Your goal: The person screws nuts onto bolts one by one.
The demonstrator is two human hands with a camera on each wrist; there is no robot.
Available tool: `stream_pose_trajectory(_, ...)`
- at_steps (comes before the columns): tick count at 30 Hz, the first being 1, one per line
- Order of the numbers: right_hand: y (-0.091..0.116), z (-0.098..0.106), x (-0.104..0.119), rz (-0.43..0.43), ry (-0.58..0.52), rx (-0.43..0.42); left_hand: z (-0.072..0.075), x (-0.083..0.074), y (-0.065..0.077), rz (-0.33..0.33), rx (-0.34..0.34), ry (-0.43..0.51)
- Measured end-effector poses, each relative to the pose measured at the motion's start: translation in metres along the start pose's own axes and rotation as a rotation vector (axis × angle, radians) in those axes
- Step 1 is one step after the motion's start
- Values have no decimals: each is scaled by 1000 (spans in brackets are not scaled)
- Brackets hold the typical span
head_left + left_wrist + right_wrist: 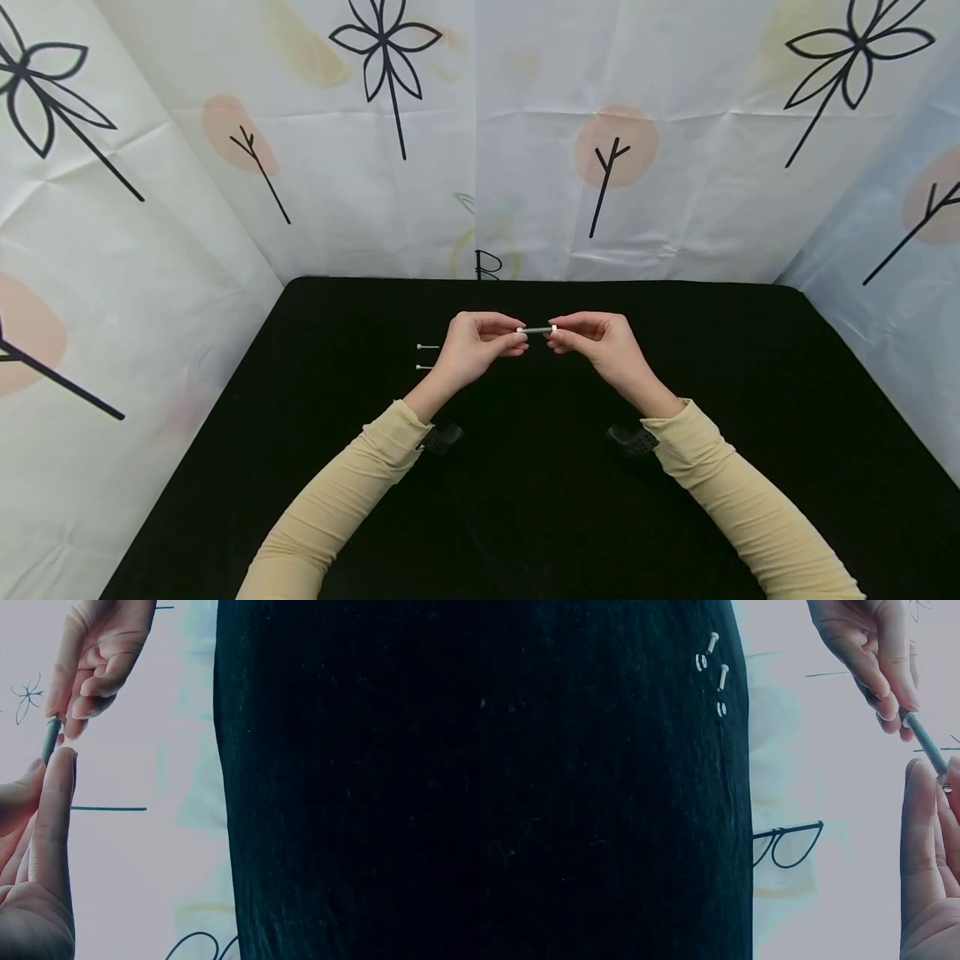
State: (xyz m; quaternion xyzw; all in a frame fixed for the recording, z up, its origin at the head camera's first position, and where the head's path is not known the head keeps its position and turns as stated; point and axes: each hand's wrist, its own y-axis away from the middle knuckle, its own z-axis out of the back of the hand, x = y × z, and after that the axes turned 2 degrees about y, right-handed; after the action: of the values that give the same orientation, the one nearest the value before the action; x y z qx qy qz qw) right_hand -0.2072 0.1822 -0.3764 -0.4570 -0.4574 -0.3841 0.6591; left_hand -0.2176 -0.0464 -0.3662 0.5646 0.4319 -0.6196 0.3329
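Both hands meet in front of the body, above the far part of the black table, at the two ends of one metal bolt (537, 331). The left hand (480, 340) pinches its head end between thumb and fingers. At the other end the right hand (600, 343) pinches a small nut (945, 784) at the bolt's tip, partly hidden by the fingertips. The threaded shank (928, 746) shows bare between the hands and lies nearly level in the head view. In the left wrist view the bolt (51, 739) is mostly covered by fingers.
On the black table (525, 500), left of the left hand, lie a bolt (427, 347) and another bolt (424, 367). The right wrist view shows small rings (700, 661) beside them. A printed white curtain (525, 192) stands behind the table and along both sides.
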Motion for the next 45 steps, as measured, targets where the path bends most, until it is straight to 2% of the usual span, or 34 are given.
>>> stream_pose_trajectory(4, -1, 1, 1, -31, 81, -9, -4, -13, 5, -4, 4, -10)
stream_pose_trajectory(7, -1, 1, 2, -52, 117, -19, -4, -14, 5, 0, 8, -3)
stream_pose_trajectory(16, -2, 2, 3, -24, -69, 31, -4, -17, 6, -3, -3, -24)
stream_pose_trajectory(22, -2, 3, 4, -45, -46, 54, -4, -19, 6, -22, 1, -41)
stream_pose_trajectory(29, -1, 2, 6, -104, 2, 91, -5, -21, 9, -1, 6, -56)
stream_pose_trajectory(32, 1, 3, 7, -91, -23, 111, -4, -18, 9, 2, -3, -58)
stream_pose_trajectory(38, 2, 4, 7, -36, -53, 121, 0, 1, 0, -9, -17, -38)
stream_pose_trajectory(45, 1, 2, 1, -129, -10, 124, 0, 10, 0, -3, -44, -40)
